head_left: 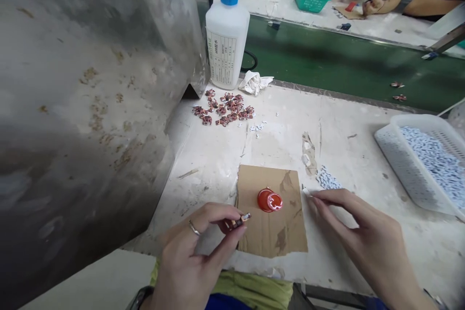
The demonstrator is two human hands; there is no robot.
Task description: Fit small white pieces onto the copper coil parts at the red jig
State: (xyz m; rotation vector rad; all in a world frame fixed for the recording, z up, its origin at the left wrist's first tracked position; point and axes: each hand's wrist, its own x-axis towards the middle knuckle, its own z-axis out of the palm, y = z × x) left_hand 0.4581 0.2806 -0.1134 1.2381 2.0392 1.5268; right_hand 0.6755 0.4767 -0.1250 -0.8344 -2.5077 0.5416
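My left hand [203, 242] pinches a small brown figure [238, 222] between thumb and fingertips, over the left edge of a cardboard square [254, 237]. On the cardboard sits a small red cup [267, 199] with a glossy rim. My right hand [359, 232] is at the right of the cardboard, its thumb and index finger closed on a thin pale tool [307, 192], mostly hidden by the fingers. Just beyond those fingertips lies a small pile of blue-white pieces [328, 179].
A large glue bottle [227, 41] stands at the back, by crumpled tissue [255, 82] and many brown figures [232, 104]. A white basket [403, 164] of blue-white pieces is at right, a metal housing [90, 82] at left. Across, people sit by a green basket [311, 0].
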